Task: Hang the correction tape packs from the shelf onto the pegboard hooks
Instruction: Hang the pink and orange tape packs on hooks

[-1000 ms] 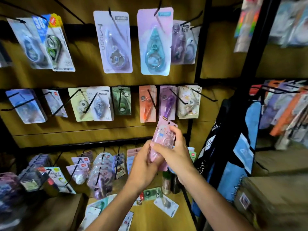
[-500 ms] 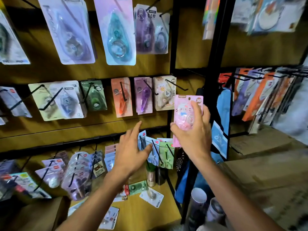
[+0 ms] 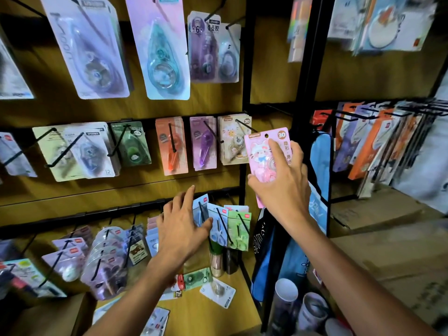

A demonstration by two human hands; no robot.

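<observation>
My right hand (image 3: 282,180) grips a pink correction tape pack (image 3: 260,154) with a cartoon cat and a round "30" badge. It holds the pack upright just right of the cream cat packs (image 3: 232,141) hanging on a middle-row hook (image 3: 246,126). My left hand (image 3: 181,226) is spread with straight fingers in front of the lower-row blue pack (image 3: 215,229) and holds nothing. On the wooden shelf (image 3: 206,314) below lie loose packs, a green one (image 3: 197,278) and a white one (image 3: 218,292).
Rows of black hooks carry large packs (image 3: 157,49) at the top and orange (image 3: 171,146) and purple (image 3: 203,144) packs in the middle. A black upright post (image 3: 244,166) edges the board. Blue bags (image 3: 317,166), cups (image 3: 286,297) and cardboard boxes (image 3: 388,238) stand at right.
The pink pack passed from both hands into my right hand alone and rose toward the middle-row hook. My left hand let go and dropped in front of the lower row.
</observation>
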